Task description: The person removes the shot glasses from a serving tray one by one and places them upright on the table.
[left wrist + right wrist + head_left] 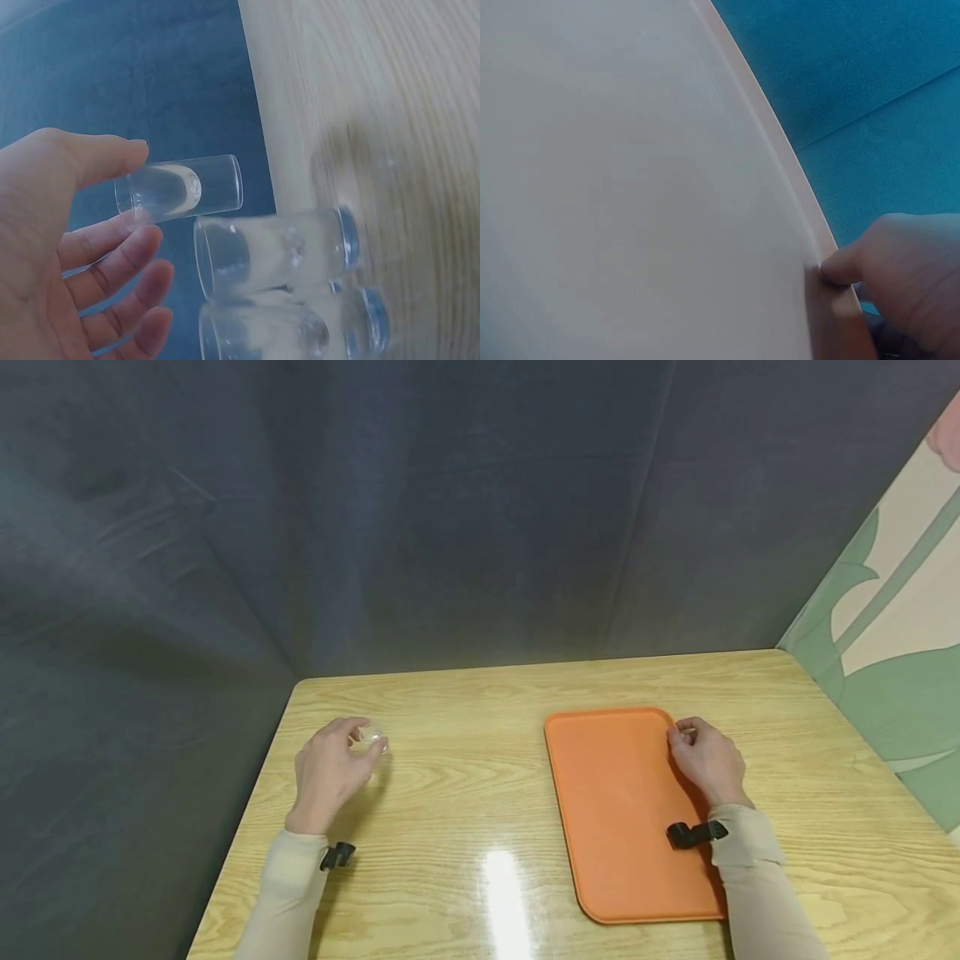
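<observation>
At the left of the table my left hand (330,777) pinches a small clear glass (217,184) by one end, between thumb and index finger. The other fingers are loosely curled beside it. Just past that glass, two more clear glasses stand on the table, a nearer glass (277,251) and another glass (262,330) close beside it; in the head view I cannot make them out clearly. An orange tray (630,810) lies to the right. On its right rim, near the far corner, my right hand (708,764) grips the edge, thumb (844,266) on top.
Under everything is a light wood-grain table (450,810) with a bright light reflection near the front. A dark cloth (465,527) hangs behind the table and along its left side. A floral-patterned surface (915,677) lies beyond the right edge.
</observation>
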The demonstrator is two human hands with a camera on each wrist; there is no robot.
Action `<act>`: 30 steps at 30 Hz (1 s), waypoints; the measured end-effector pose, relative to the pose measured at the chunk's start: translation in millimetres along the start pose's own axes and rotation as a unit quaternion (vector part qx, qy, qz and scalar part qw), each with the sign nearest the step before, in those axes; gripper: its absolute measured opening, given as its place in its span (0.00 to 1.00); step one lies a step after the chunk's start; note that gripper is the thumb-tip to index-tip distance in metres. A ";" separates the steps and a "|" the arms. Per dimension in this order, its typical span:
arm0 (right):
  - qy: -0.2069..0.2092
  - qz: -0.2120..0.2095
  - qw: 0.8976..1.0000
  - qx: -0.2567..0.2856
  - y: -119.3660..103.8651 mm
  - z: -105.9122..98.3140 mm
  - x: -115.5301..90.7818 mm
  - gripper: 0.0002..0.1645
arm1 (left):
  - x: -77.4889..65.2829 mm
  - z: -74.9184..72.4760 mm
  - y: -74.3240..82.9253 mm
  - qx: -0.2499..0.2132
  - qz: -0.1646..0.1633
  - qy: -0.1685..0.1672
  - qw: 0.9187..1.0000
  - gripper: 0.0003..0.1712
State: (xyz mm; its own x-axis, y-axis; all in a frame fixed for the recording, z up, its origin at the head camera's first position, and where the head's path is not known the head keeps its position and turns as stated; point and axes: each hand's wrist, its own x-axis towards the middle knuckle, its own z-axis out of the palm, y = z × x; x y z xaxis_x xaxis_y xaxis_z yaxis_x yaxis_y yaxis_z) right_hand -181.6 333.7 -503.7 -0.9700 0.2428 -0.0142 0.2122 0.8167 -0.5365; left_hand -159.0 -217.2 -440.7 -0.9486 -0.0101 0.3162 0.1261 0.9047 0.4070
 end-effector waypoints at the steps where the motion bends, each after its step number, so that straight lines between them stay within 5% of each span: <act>1: 0.000 0.000 1.000 -0.001 0.1 0.2 -0.1 0.28 | 0.0 -0.4 -2.2 0.000 -0.002 0.000 1.000 0.26; 10: 0.001 -0.003 1.000 0.001 -0.6 0.6 0.2 0.28 | -1.5 -10.5 -15.0 -0.005 -0.024 0.006 1.000 0.28; 24: -0.003 0.007 1.000 0.001 1.3 1.6 1.1 0.29 | -9.0 -47.4 -39.8 -0.014 -0.064 0.053 0.996 0.27; 30: 0.001 0.002 1.000 -0.001 1.1 1.1 2.2 0.29 | -14.4 -63.8 -59.8 0.005 -0.061 0.006 0.998 0.30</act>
State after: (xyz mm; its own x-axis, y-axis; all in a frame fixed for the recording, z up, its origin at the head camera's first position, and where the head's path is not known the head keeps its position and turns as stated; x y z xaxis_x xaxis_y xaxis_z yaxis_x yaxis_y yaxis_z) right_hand -183.6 334.5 -505.2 -0.9690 0.2465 -0.0142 0.2157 0.8170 -0.5348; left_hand -134.4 -298.3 -414.9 -0.9534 -0.1253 0.2745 0.0069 0.9004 0.4349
